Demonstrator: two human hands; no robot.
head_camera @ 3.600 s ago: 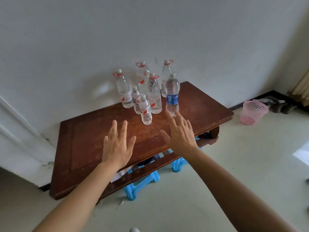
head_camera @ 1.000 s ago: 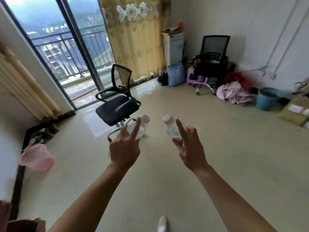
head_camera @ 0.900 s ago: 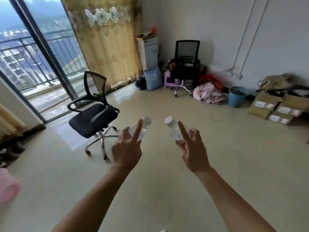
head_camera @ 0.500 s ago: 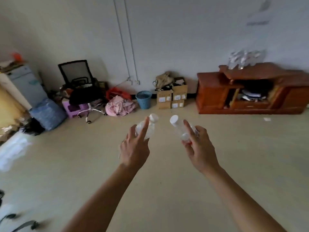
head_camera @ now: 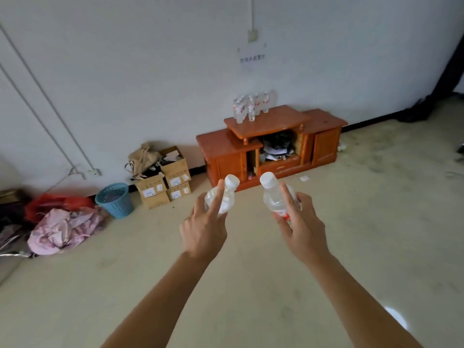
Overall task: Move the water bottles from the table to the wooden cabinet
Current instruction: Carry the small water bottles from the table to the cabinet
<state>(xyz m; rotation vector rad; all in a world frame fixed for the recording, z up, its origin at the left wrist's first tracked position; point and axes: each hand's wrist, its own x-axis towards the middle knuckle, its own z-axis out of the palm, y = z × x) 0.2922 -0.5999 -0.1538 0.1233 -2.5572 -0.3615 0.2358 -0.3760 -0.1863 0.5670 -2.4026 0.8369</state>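
Carrying a bottle apiece in the head view, the left hand (head_camera: 203,234) has its fingers holding a clear bottle (head_camera: 224,198) at frame centre, and the right hand (head_camera: 301,229) holds a red-labelled bottle (head_camera: 275,198) just right of it. The wooden cabinet (head_camera: 226,144) stands well apart at upper middle, a cluster of bottles (head_camera: 251,106) already on top: partly done, these two undelivered, tabletop out of sight

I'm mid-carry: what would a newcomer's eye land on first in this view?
Front and centre, the left hand grips one water bottle and the right hand another bottle. Past them, the wooden cabinet stands against the far wall, a cluster of bottles on its raised top.
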